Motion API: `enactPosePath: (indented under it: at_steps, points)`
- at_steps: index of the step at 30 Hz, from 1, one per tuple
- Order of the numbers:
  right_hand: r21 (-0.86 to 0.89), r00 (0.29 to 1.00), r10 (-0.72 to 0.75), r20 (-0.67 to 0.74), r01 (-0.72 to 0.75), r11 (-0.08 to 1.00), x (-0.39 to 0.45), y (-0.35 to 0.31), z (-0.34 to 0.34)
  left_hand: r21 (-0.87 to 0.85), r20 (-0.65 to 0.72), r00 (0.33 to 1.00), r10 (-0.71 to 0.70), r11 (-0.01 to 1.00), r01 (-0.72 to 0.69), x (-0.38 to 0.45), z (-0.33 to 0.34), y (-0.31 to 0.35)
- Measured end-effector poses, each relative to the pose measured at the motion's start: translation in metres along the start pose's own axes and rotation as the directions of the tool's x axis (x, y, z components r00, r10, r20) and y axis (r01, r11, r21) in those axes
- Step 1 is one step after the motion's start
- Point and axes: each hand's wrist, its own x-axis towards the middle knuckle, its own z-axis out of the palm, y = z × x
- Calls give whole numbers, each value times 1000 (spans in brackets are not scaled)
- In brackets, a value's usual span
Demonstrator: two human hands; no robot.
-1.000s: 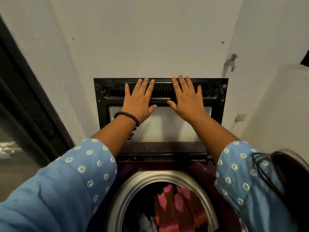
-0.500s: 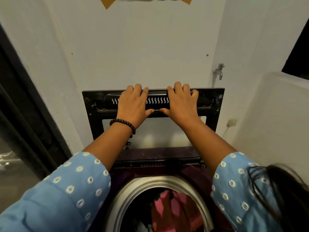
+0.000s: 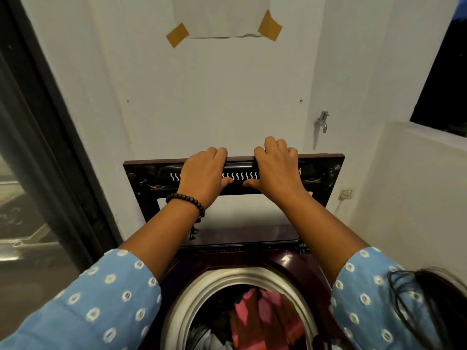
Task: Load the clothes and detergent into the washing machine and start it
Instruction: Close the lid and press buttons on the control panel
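A dark purple top-loading washing machine stands below me. Its lid is raised upright against the white wall, inner side facing me. My left hand, with a black bead bracelet on the wrist, grips the lid's top edge, fingers curled over it. My right hand grips the same edge just to the right. The steel drum rim rings pink, orange and white clothes. No detergent is in view.
A metal tap sticks out of the wall at the right, with a wall socket lower down. A white ledge stands on the right. A dark door frame runs down the left. Taped paper hangs above.
My fingers went from lying flat on the lid's inner side to curling over its top edge. The lid's top edge now shows and it sits lower in view as my head tilted up.
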Motion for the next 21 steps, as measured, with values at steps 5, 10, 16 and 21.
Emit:
enactPosePath:
  at_steps: [5,10,16,21]
  points:
    - [60,1000,4,1,-5,998,-20,-1,-7,-50,17,1000,-17,999,18,-20,-13,6]
    - [57,1000,-20,-5,20,998,-42,-2,-15,-87,27,1000,12,996,-10,-43,-21,8]
    - [104,993,-103,61,96,990,-68,0,-24,-100,7,999,50,994,-50,-76,-27,15]
    - [129,966,-191,175,169,977,-96,-1,-31,-132,37,995,96,987,-90,-106,-30,20]
